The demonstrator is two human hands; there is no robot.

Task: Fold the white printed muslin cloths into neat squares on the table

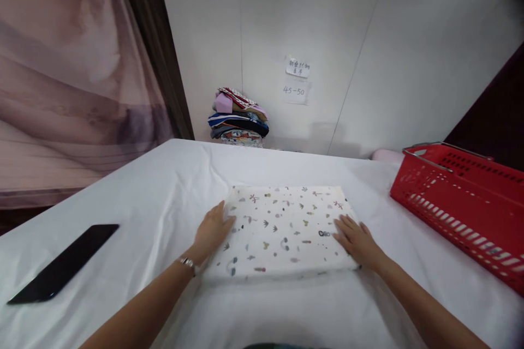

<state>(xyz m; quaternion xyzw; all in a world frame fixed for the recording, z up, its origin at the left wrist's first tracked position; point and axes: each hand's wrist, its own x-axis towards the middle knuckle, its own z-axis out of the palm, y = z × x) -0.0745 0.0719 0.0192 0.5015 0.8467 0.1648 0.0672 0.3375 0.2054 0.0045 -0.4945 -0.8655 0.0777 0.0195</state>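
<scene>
A folded white cloth (282, 234) printed with small plants, rainbows and other motifs lies flat in front of me, in a rough rectangle. My left hand (213, 232) rests along its left edge, fingers stretched out and the thumb on the cloth. On the opposite side, my right hand (356, 240) lies flat over the right edge with its fingers spread. Neither hand grips the fabric. A metal watch or bracelet (188, 265) circles my left wrist.
The cloth sits on a white-covered table (164, 218). A black phone-like slab (63, 264) lies at left, and a red plastic basket (462, 202) stands at right. Folded fabrics (238, 114) are stacked by the wall beyond the far edge. A pink curtain (73, 76) hangs at left.
</scene>
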